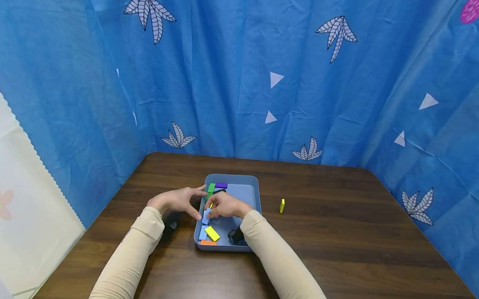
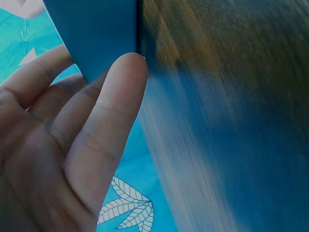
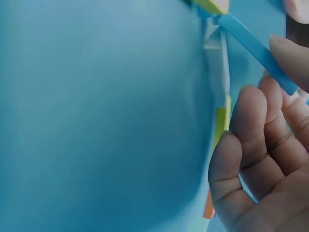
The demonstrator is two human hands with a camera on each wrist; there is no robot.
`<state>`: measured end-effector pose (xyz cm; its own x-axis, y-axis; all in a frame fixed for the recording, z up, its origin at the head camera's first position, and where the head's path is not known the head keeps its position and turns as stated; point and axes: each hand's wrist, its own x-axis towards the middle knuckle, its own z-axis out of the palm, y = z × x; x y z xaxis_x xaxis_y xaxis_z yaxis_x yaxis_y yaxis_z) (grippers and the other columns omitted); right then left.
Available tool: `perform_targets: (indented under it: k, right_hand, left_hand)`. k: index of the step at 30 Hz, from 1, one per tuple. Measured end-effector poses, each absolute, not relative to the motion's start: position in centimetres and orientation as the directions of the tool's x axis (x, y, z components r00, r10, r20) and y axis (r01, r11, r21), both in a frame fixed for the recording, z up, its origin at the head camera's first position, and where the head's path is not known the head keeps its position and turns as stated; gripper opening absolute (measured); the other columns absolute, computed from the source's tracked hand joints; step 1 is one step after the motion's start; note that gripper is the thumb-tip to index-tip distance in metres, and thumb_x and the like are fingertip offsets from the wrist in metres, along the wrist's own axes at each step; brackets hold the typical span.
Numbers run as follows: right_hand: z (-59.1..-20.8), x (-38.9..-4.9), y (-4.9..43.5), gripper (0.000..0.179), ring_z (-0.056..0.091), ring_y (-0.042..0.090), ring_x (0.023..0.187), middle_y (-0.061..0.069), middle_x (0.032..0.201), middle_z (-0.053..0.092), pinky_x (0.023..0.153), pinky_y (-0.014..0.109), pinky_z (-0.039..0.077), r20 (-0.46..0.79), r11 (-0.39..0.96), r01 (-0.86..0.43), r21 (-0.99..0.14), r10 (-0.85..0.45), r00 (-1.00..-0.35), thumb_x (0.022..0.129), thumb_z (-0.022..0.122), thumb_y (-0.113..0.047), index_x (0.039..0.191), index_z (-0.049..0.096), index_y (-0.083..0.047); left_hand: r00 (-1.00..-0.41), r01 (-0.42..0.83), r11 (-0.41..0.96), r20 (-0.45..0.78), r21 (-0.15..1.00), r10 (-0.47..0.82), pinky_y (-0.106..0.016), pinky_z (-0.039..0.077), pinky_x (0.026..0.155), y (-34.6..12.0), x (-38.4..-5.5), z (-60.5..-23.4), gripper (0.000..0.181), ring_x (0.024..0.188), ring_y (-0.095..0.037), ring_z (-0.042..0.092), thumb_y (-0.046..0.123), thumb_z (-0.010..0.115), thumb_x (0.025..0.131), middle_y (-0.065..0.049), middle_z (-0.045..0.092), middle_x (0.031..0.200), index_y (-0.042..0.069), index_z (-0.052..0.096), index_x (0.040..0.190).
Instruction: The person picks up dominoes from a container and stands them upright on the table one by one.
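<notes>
A blue-grey tray (image 1: pixel 242 193) holds several coloured blocks along its left side. Inside it, my right hand (image 1: pixel 228 205) pinches a light blue block (image 3: pixel 258 48) between thumb and fingers, the block slanting in the right wrist view. My left hand (image 1: pixel 177 200) is at the tray's left wall, fingers extended and the thumb (image 2: pixel 126 79) against the outside near the edge. Green blocks (image 1: pixel 211 187), a purple block (image 1: pixel 221 185), another light blue block (image 1: pixel 203 233), a yellow block (image 1: pixel 212 233) and an orange block (image 1: pixel 208 242) lie in the tray.
A yellow block (image 1: pixel 282 205) stands on the brown wooden table (image 1: pixel 341 229) to the right of the tray. Blue patterned curtains (image 1: pixel 244 76) hang behind the table and along its sides. A white flowered cloth (image 1: pixel 10 190) hangs at the left.
</notes>
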<state>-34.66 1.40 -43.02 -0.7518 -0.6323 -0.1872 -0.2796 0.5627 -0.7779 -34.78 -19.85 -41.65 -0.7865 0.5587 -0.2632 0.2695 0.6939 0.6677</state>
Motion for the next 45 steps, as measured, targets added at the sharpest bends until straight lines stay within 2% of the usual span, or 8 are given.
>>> perform_targets:
  k: [5,12,24,30,32,38,41,45]
  right_hand:
    - [-42.4,-34.4,1.5,0.011,0.052,0.014,0.066,0.0,0.071,0.06,0.061,0.023,0.042,-0.14,0.514,-0.284,-0.809,-0.639,-0.756,0.088,0.076,-0.009,0.096,0.07,-0.004]
    - [-41.9,-34.4,2.2,0.011,0.051,0.013,0.072,0.001,0.077,0.06,0.063,0.023,0.042,-0.097,0.522,-0.298,-0.799,-0.6,-0.794,0.085,0.079,-0.01,0.09,0.071,-0.005]
    - [-41.8,-34.0,3.4,0.016,0.06,0.013,0.078,0.001,0.084,0.071,0.074,0.026,0.051,-0.045,0.509,-0.303,-0.806,-0.562,-0.826,0.084,0.081,-0.014,0.086,0.067,-0.008]
    - [-41.3,-33.5,4.2,0.016,0.064,0.015,0.081,0.003,0.086,0.074,0.08,0.029,0.054,-0.02,0.471,-0.275,-0.838,-0.531,-0.847,0.086,0.079,-0.013,0.09,0.065,-0.007]
    - [-41.2,-33.5,4.6,0.014,0.067,0.02,0.084,0.004,0.086,0.074,0.082,0.032,0.055,-0.01,0.459,-0.273,-0.845,-0.525,-0.851,0.087,0.078,-0.013,0.092,0.066,-0.007]
    - [-40.8,-33.5,5.4,0.013,0.067,0.041,0.097,0.008,0.087,0.075,0.091,0.05,0.055,0.043,0.38,-0.277,-0.883,-0.521,-0.853,0.09,0.075,-0.013,0.094,0.067,-0.005]
    - [-40.6,-33.5,5.8,0.015,0.068,0.039,0.095,0.01,0.09,0.075,0.093,0.05,0.056,0.079,0.347,-0.29,-0.892,-0.512,-0.855,0.09,0.075,-0.014,0.098,0.068,-0.003]
    - [-40.3,-33.5,6.7,0.023,0.069,0.027,0.086,0.011,0.091,0.074,0.09,0.047,0.057,0.136,0.32,-0.312,-0.894,-0.47,-0.872,0.091,0.074,-0.016,0.107,0.07,0.0]
  left_hand:
    - [-0.791,0.271,0.687,-0.251,0.674,0.558,-0.064,0.025,0.118,-20.0,-34.7,-41.7,0.09,0.153,-0.045,0.014,0.03,0.085,0.08,-0.014,0.011,0.169,0.007,0.039,0.154]
    - [-0.791,0.278,0.68,-0.24,0.678,0.563,-0.063,0.026,0.119,-20.0,-34.6,-41.9,0.089,0.153,-0.043,0.016,0.031,0.086,0.079,-0.012,0.012,0.169,0.009,0.041,0.153]
    - [-0.807,0.222,0.678,-0.259,0.701,0.531,-0.067,0.023,0.118,-19.9,-34.9,-42.2,0.087,0.153,-0.045,0.014,0.029,0.086,0.079,-0.012,0.011,0.17,0.011,0.043,0.153]
    - [-0.81,0.217,0.694,-0.271,0.686,0.521,-0.07,0.022,0.116,-19.8,-34.9,-42.3,0.088,0.153,-0.045,0.014,0.03,0.086,0.079,-0.011,0.011,0.17,0.013,0.043,0.153]
    - [-0.81,0.221,0.699,-0.271,0.68,0.519,-0.07,0.022,0.116,-19.7,-34.9,-42.3,0.088,0.153,-0.045,0.014,0.03,0.086,0.079,-0.012,0.012,0.17,0.012,0.043,0.153]
    - [-0.816,0.224,0.705,-0.266,0.672,0.513,-0.069,0.022,0.117,-19.5,-34.9,-42.4,0.088,0.153,-0.045,0.014,0.03,0.086,0.078,-0.012,0.012,0.169,0.011,0.043,0.153]
    - [-0.821,0.212,0.711,-0.272,0.671,0.502,-0.07,0.021,0.117,-19.3,-35.0,-42.3,0.089,0.153,-0.046,0.014,0.031,0.087,0.078,-0.012,0.012,0.17,0.012,0.043,0.153]
    - [-0.825,0.199,0.726,-0.288,0.658,0.487,-0.07,0.021,0.117,-18.9,-35.1,-42.2,0.09,0.153,-0.045,0.013,0.034,0.086,0.078,-0.011,0.011,0.17,0.013,0.042,0.153]
